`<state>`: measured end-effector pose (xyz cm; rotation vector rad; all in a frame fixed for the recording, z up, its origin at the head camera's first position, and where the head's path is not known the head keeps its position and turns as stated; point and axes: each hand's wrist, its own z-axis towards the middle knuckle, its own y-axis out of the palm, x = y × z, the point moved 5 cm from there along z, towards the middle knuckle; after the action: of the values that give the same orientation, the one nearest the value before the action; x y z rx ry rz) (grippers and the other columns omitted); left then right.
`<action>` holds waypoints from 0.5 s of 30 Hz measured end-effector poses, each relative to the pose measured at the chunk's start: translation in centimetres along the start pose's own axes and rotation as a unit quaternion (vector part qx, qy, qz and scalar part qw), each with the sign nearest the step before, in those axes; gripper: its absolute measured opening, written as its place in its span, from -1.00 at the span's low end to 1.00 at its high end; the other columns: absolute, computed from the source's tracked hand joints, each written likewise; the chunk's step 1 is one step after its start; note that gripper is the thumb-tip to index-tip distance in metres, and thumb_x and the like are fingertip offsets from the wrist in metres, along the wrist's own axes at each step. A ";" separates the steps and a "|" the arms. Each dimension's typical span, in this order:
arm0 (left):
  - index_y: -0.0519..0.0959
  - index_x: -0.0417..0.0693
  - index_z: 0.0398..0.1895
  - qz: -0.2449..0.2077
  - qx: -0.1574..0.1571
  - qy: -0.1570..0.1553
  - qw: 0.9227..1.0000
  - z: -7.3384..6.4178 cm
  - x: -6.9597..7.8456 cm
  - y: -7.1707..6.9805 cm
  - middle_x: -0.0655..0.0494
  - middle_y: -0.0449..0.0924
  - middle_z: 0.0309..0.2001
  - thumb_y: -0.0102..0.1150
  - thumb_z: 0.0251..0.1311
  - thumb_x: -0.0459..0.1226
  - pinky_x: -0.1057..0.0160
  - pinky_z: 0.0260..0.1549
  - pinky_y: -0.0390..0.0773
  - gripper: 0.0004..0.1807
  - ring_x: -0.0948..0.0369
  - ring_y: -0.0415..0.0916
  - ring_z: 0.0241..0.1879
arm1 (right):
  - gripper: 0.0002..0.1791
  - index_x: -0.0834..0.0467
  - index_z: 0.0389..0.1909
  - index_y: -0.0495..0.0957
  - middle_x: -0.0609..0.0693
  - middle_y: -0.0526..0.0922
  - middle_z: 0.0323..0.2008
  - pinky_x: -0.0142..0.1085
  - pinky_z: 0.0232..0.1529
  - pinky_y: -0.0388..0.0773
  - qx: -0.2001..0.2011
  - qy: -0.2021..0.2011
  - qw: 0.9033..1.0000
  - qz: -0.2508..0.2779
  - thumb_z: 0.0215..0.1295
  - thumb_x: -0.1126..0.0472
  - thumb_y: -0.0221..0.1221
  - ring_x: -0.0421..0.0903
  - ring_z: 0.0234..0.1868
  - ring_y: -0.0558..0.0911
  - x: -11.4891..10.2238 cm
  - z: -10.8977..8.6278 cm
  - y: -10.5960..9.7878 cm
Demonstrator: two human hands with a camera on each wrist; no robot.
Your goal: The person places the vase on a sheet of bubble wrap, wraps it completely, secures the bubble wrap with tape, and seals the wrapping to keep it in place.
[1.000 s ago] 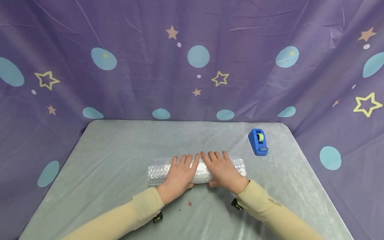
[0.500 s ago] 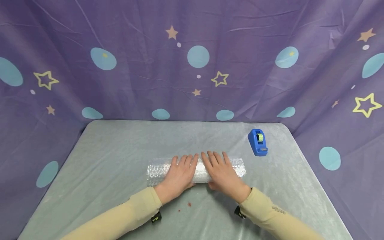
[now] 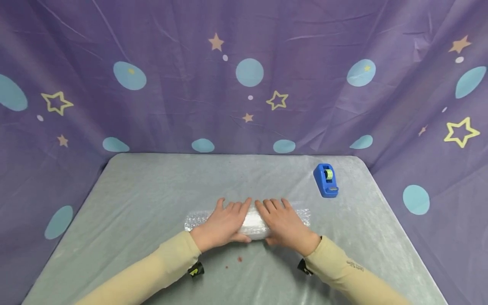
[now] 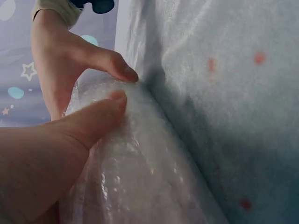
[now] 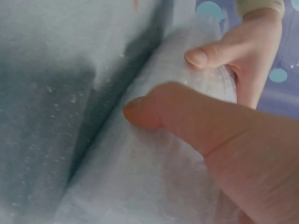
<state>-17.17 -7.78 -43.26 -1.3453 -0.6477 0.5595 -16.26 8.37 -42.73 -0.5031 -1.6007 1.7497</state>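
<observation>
A roll of clear bubble wrap [image 3: 254, 225] lies crosswise on the cloth-covered table, its ends showing past both hands. My left hand [image 3: 222, 223] grips it left of the middle, fingers over the top and thumb along the near side. Close beside it, my right hand [image 3: 286, 225] holds the roll in the same way. The left wrist view shows the left thumb [image 4: 100, 114] lying on the bubble wrap [image 4: 140, 158]. Seen from the right wrist, the right thumb [image 5: 154, 107] presses against the near face. Most fingers are hidden behind the roll in both wrist views.
A blue tape dispenser [image 3: 326, 181] with a roll of tape stands at the table's back right. Purple patterned curtains [image 3: 244, 76] enclose the back and sides of the table [image 3: 152, 182]. Small red spots [image 3: 239, 259] mark the cloth in front of the roll.
The roll has shifted slightly toward me, with both hands still on it. My left thumb now stretches further along its near side. The head view has moved a little.
</observation>
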 end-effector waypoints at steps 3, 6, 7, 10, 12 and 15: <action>0.33 -0.27 0.43 -0.019 -0.004 0.000 1.000 0.0 0.0 0.0 -0.19 0.62 0.13 0.42 0.07 0.30 -0.41 0.20 0.38 0.08 -0.10 0.62 0.07 | 0.19 0.22 0.38 0.38 0.14 0.61 0.08 0.07 0.06 0.60 -0.011 -0.010 1.000 0.003 -0.28 -0.25 0.64 0.12 0.06 0.64 0.1 0.1 0.0; 0.38 -0.19 0.38 -0.013 0.000 0.004 1.000 -0.1 0.0 0.1 -0.14 0.61 0.17 0.36 0.11 0.33 -0.32 0.16 0.45 -0.01 -0.07 0.62 0.08 | 0.15 0.23 0.36 0.38 0.14 0.61 0.08 0.05 0.03 0.60 -0.025 -0.012 1.000 0.009 -0.24 -0.25 0.61 0.12 0.05 0.65 0.3 0.2 0.0; 0.39 -0.17 0.39 -0.007 0.001 0.006 1.000 -0.1 -0.1 0.2 -0.12 0.60 0.20 0.33 0.14 0.33 -0.28 0.14 0.48 -0.03 -0.06 0.61 0.10 | 0.14 0.24 0.36 0.38 0.14 0.62 0.08 0.05 0.03 0.60 -0.028 -0.012 0.999 0.009 -0.23 -0.25 0.60 0.11 0.04 0.65 0.3 0.3 0.0; 0.36 -0.16 0.48 0.013 0.001 0.006 1.000 -0.1 -0.1 0.3 -0.13 0.55 0.30 0.22 0.26 0.34 -0.20 0.11 0.52 -0.04 -0.08 0.58 0.17 | 0.12 0.25 0.36 0.39 0.14 0.62 0.10 0.05 0.03 0.60 -0.042 -0.005 0.999 0.015 -0.21 -0.23 0.58 0.12 0.05 0.66 0.6 0.5 -0.2; 0.32 -0.19 0.52 0.027 0.004 0.001 1.000 -0.1 -0.1 0.4 -0.18 0.51 0.35 0.17 0.31 0.34 -0.18 0.11 0.54 -0.02 -0.10 0.57 0.20 | 0.10 0.24 0.35 0.40 0.14 0.63 0.10 0.06 0.02 0.60 -0.049 -0.001 0.999 0.021 -0.21 -0.20 0.58 0.13 0.05 0.66 0.7 0.7 -0.3; 0.30 -0.24 0.53 0.043 0.018 -0.012 0.999 -0.3 -0.2 0.5 -0.23 0.50 0.35 0.16 0.30 0.33 -0.17 0.11 0.55 0.01 -0.12 0.57 0.20 | 0.09 0.21 0.36 0.38 0.13 0.61 0.13 0.07 0.06 0.59 -0.071 0.008 0.997 0.040 -0.19 -0.18 0.58 0.13 0.08 0.64 0.8 1.1 -0.2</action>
<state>-17.09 -8.00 -43.77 -1.3400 -0.5987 0.6540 -17.52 8.15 -42.20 -0.6560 -1.7235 1.6930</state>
